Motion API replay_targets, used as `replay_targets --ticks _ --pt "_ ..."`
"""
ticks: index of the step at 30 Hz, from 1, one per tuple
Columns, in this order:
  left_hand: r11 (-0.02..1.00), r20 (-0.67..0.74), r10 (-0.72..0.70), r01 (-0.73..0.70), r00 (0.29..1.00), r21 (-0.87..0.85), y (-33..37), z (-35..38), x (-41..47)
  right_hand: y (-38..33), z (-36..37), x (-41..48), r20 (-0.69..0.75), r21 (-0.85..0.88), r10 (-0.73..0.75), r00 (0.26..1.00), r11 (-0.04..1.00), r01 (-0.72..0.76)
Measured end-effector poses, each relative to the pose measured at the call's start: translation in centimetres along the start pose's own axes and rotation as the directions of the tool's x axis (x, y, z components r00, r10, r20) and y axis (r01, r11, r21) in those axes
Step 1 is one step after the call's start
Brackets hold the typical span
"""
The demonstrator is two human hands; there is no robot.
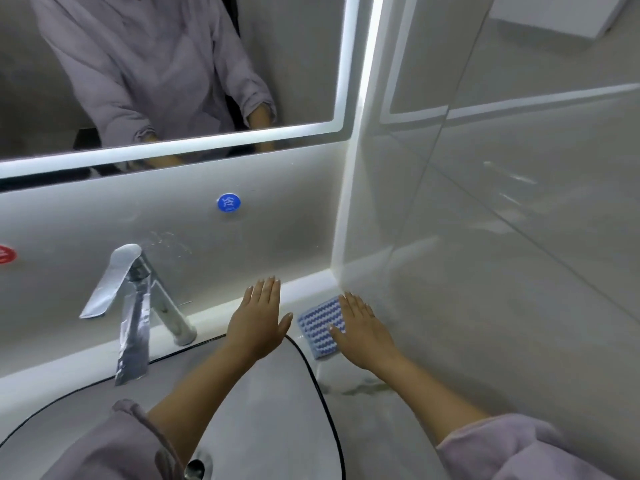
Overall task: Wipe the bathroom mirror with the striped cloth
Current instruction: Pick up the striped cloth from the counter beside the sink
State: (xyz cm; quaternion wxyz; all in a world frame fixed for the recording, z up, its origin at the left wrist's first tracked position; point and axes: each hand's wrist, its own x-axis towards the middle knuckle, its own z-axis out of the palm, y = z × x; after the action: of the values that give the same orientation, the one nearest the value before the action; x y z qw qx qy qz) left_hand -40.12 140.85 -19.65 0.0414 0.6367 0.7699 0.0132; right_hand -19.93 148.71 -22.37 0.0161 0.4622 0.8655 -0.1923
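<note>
Seemingly at pickup: the right hand (363,332) rests flat on the striped cloth (318,329) on the surface (349,384), left hand (258,323) open beside it; next, grip and lift it toward the mirror (173,64).

Bright, even light; the mirror's (194,64) lit edge strip glares at 12 o'clock, wide-angle bending at edges, slightly soft.

A round blue sticker (228,203) on the back wall (277,230) bears the white character 冷; the red sticker (6,254) further left is cut off, unreadable.
</note>
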Motion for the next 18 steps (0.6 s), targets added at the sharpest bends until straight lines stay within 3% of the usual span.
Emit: replay_targets --ticks 7,12,18 --pt "0.996 0.143 0.069 -0.061 0.987 -0.062 1.1 2.2 4.7 1.5 3.1 1.4 0.067 0.08 0.099 0.993 0.991 -0.105" --pt "0.986 0.328 0.127 -0.082 0.936 -0.146 1.7 4.4 7.5 2.5 5.3 2.4 0.115 0.145 0.168 0.979 0.972 -0.184" --pt "0.974 0.437 0.185 -0.105 0.88 -0.202 2.2 6.9 9.7 3.2 7.5 3.3 0.17 0.187 0.245 0.955 0.943 -0.275"
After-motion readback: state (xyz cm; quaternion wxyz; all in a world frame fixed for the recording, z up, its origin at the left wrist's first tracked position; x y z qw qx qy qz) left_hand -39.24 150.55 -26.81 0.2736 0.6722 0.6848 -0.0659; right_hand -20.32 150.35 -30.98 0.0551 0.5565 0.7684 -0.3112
